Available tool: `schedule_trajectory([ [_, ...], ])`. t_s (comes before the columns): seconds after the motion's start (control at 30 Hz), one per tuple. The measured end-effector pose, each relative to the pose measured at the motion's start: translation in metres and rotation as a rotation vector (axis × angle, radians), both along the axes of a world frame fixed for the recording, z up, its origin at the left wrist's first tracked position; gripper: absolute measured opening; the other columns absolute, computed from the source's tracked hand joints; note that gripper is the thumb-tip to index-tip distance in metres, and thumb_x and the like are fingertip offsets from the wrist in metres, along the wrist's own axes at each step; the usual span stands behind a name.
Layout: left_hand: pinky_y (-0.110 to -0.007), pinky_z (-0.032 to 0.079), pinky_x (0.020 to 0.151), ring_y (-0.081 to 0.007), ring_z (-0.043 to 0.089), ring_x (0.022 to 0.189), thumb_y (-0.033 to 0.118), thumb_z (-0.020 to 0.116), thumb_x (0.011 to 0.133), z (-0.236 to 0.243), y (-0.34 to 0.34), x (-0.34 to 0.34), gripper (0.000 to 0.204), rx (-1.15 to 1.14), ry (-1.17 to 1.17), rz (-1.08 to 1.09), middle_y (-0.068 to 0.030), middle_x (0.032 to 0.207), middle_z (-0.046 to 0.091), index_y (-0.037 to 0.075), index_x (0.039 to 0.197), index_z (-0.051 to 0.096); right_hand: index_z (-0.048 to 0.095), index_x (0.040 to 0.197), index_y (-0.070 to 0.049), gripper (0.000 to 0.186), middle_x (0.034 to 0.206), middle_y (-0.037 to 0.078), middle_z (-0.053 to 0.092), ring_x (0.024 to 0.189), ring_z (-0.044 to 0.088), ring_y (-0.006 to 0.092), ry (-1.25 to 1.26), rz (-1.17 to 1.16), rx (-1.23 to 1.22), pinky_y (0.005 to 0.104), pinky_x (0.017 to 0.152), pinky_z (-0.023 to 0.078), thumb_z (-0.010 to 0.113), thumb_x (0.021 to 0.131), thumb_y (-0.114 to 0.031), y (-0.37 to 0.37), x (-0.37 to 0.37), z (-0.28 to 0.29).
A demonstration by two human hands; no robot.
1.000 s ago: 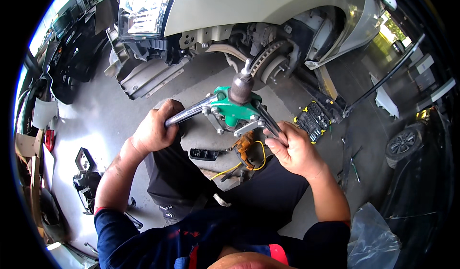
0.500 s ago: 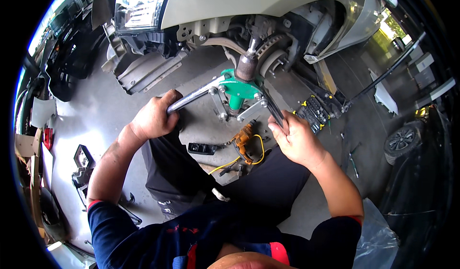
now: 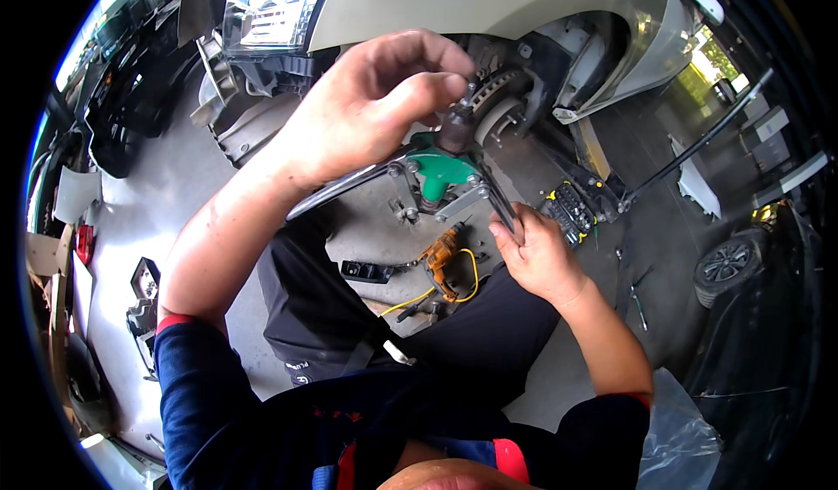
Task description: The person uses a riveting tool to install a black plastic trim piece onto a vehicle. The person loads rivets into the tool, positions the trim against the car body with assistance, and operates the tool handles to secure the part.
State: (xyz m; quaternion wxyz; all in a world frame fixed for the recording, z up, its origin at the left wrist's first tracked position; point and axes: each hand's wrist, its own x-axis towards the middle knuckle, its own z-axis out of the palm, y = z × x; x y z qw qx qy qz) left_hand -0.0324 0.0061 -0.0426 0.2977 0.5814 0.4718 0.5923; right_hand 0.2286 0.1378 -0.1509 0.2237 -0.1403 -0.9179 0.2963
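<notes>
The left grip curls by the top of one green tool; I cannot tell if it holds on. The right grip wraps round one of the tool's two handles, above one orange drill on the floor.

Lettering in two places, both on clothing.

Dark trousers, left leg: short line of pale capitals at the cloth's outer edge, close to the lower edge of the shirt. Runs slightly tilted. Some letters clear, word as a whole not. Small pale emblem just below, outline blurred.

Dark blue shirt, front: short row of red marks, left of the middle, between the shirt's lower edge and the red neck trim. Look like characters; too small and broken to read. No number or sign legible.
</notes>
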Motion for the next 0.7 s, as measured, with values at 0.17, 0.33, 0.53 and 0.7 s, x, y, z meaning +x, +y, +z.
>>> schedule_trajectory([
  [0.17,-0.03,0.054,0.084,-0.0142,0.065,0.091,0.018,0.06,0.103,-0.019,0.014,0.002,0.015,0.11,-0.075,-0.129,-0.0063,0.098,0.068,0.004,0.101,0.064,0.059,0.109,0.004,0.018,0.093,0.022,0.066,0.086,0.065,0.0451,-0.001,0.008,0.012,0.0483,0.076,0.054,0.066,0.096,-0.006,0.0,-0.001,0.002],
  [0.33,-0.03,0.053,0.082,-0.0154,0.065,0.09,0.019,0.058,0.106,-0.023,0.019,0.006,0.017,0.113,-0.077,-0.114,-0.0093,0.101,0.071,0.004,0.099,0.063,0.063,0.104,0.002,0.014,0.087,0.017,0.07,0.078,0.07,0.0375,0.043,0.0,0.076,0.0415,0.071,0.055,0.066,0.1,-0.012,0.004,0.003,-0.004],
  [0.53,-0.03,0.052,0.081,-0.0151,0.065,0.087,0.019,0.052,0.109,-0.022,0.019,0.008,0.018,0.122,0.053,-0.065,-0.0102,0.093,0.072,0.005,0.1,0.06,0.06,0.107,0.0,0.014,0.093,0.02,0.066,0.087,0.065,0.045,0.002,0.018,-0.028,0.0484,0.076,0.054,0.065,0.095,-0.006,0.004,0.002,-0.002],
  [0.7,-0.034,0.054,0.084,-0.0172,0.065,0.083,0.02,0.047,0.11,-0.029,0.016,0.011,0.015,0.148,0.056,-0.12,-0.0111,0.086,0.07,0.009,0.1,0.048,0.06,0.108,-0.001,0.017,0.092,0.019,0.066,0.087,0.066,0.0435,0.046,0.031,0.06,0.0476,0.075,0.054,0.066,0.093,-0.005,0.002,0.001,-0.004],
])
